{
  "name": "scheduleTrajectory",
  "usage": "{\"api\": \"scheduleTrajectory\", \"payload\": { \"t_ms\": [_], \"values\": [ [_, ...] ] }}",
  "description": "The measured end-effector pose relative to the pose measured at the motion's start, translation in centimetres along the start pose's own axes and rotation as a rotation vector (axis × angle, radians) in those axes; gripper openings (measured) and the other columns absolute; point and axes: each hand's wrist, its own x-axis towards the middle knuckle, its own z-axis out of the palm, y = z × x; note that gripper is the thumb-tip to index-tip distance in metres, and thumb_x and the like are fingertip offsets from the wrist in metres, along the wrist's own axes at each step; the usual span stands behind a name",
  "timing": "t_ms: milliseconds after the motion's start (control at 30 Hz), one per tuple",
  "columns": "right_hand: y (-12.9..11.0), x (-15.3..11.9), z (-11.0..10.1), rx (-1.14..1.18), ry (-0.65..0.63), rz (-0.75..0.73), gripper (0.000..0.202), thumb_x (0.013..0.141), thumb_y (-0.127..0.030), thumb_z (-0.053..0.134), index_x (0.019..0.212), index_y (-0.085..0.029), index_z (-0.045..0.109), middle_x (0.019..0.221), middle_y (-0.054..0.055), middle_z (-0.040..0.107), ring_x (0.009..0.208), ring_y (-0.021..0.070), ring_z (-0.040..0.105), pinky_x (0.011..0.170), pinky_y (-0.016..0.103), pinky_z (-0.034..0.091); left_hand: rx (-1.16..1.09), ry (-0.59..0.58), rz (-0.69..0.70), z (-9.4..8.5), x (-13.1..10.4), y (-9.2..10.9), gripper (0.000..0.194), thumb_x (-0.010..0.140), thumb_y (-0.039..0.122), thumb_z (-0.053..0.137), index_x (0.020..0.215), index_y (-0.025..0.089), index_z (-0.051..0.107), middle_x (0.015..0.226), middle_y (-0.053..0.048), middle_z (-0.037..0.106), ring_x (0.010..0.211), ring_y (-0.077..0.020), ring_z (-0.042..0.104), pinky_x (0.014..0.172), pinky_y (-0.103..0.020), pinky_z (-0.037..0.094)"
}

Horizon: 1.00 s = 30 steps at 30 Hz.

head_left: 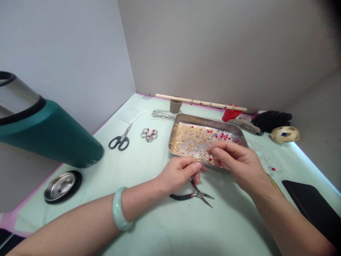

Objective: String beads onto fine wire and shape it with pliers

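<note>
My left hand (183, 171) is closed in a pinch just in front of a metal tray (207, 120). What lies between its fingertips, perhaps something thin, is too fine to name. Above the tray's front right part, my right hand (236, 158) also has thumb and fingers pressed together. Its fingertips hide whatever they may grip. Gold beads (181, 137) are spread over the left and middle of the tray, and red beads (225, 136) lie toward its right. Pliers (196, 194) rest on the table below my left hand, jaws parted, handles partly covered.
Scissors (123, 139) and wire pieces with red beads (149, 135) lie left of the tray. Behind are wires (162, 115), a cup (176, 106) and a wooden stick (183, 100). A green tumbler (58, 131) and lid (62, 186) stand left; a black flat object (309, 199) lies right.
</note>
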Motion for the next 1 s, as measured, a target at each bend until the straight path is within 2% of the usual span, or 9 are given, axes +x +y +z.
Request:
{"api": "scheduleTrajectory", "payload": {
  "t_ms": [100, 167, 233, 367, 467, 567, 700, 833, 1000],
  "values": [
    [0.0, -0.1, -0.2, -0.095, -0.125, 0.012, 0.019, 0.078, -0.041, 0.067, 0.087, -0.024, 0.066, 0.077, 0.002, 0.064, 0.063, 0.0157, 0.055, 0.055, 0.028, 0.043, 0.004, 0.085, 0.042, -0.3, 0.1, 0.1, 0.031, 0.088, 0.04, 0.049, 0.084, 0.015, 0.066, 0.059, 0.002, 0.055, 0.048, -0.0065, 0.036, 0.048, -0.02, 0.029],
    [-0.1, -0.2, -0.2, -0.23, -0.201, -0.042, 0.018, 0.077, -0.04, 0.069, 0.085, -0.024, 0.065, 0.072, 0.001, 0.063, 0.058, 0.0142, 0.052, 0.051, 0.027, 0.04, 0.004, 0.108, 0.066, -0.4, 0.2, 0.3, 0.03, 0.089, 0.039, 0.048, 0.081, 0.014, 0.065, 0.059, 0.002, 0.055, 0.048, -0.0063, 0.036, 0.049, -0.02, 0.03],
    [-0.3, -0.3, -0.2, -0.364, -0.224, -0.136, 0.013, 0.081, -0.036, 0.066, 0.081, -0.023, 0.065, 0.068, 0.0, 0.062, 0.054, 0.0127, 0.048, 0.05, 0.027, 0.037, 0.004, 0.116, 0.079, -0.4, 0.2, 0.5, 0.029, 0.089, 0.037, 0.048, 0.08, 0.014, 0.064, 0.059, 0.002, 0.056, 0.048, -0.0058, 0.036, 0.049, -0.02, 0.03],
    [-0.5, -0.4, 0.0, -0.46, -0.207, -0.333, 0.011, 0.088, -0.028, 0.058, 0.081, -0.023, 0.064, 0.073, 0.002, 0.065, 0.059, 0.0137, 0.053, 0.055, 0.029, 0.04, 0.011, 0.115, 0.079, -0.4, 0.3, 0.6, 0.028, 0.088, 0.035, 0.047, 0.078, 0.014, 0.063, 0.062, 0.002, 0.058, 0.045, -0.0052, 0.036, 0.047, -0.02, 0.029],
    [-0.5, -0.5, 0.1, -0.471, -0.165, -0.399, 0.009, 0.089, -0.025, 0.057, 0.083, -0.022, 0.063, 0.076, 0.003, 0.066, 0.063, 0.0147, 0.056, 0.057, 0.029, 0.042, 0.021, 0.095, 0.086, -0.5, 0.2, 0.6, 0.029, 0.088, 0.035, 0.047, 0.077, 0.014, 0.063, 0.063, 0.001, 0.059, 0.044, -0.0049, 0.036, 0.047, -0.02, 0.03],
    [-0.4, -0.6, 0.2, -0.478, -0.122, -0.413, 0.009, 0.09, -0.023, 0.056, 0.083, -0.022, 0.062, 0.077, 0.003, 0.066, 0.067, 0.0159, 0.057, 0.059, 0.029, 0.042, 0.068, 0.087, 0.103, -0.5, 0.1, 0.8, 0.029, 0.089, 0.032, 0.047, 0.074, 0.014, 0.064, 0.058, 0.002, 0.057, 0.043, -0.005, 0.037, 0.05, -0.021, 0.033],
    [-0.8, -0.9, 0.4, -0.528, -0.073, -0.389, 0.01, 0.089, -0.021, 0.056, 0.08, -0.021, 0.061, 0.073, 0.003, 0.063, 0.065, 0.0155, 0.056, 0.058, 0.029, 0.041, 0.217, 0.133, 0.117, -0.3, -0.2, 1.3, 0.033, 0.089, 0.028, 0.047, 0.063, 0.014, 0.062, 0.054, 0.002, 0.055, 0.045, -0.0055, 0.039, 0.053, -0.02, 0.036],
    [-1.3, -1.3, 1.0, -0.569, -0.05, -0.362, 0.011, 0.088, -0.02, 0.056, 0.078, -0.019, 0.061, 0.068, 0.001, 0.061, 0.061, 0.0143, 0.054, 0.057, 0.027, 0.04, 0.41, 0.159, 0.229, -0.2, -0.4, 1.2, 0.031, 0.087, 0.023, 0.049, 0.061, 0.015, 0.062, 0.059, 0.001, 0.06, 0.057, -0.0085, 0.051, 0.062, -0.02, 0.039],
    [-1.4, -1.8, 1.3, -0.732, -0.035, -0.43, 0.015, 0.089, -0.022, 0.052, 0.079, -0.016, 0.062, 0.069, 0.003, 0.061, 0.06, 0.0164, 0.056, 0.056, 0.029, 0.04, 0.635, 0.179, 0.307, 0.0, -0.5, 0.6, 0.03, 0.087, 0.021, 0.048, 0.06, 0.015, 0.058, 0.059, 0.001, 0.059, 0.057, -0.0095, 0.051, 0.06, -0.022, 0.037]
  ]
}}
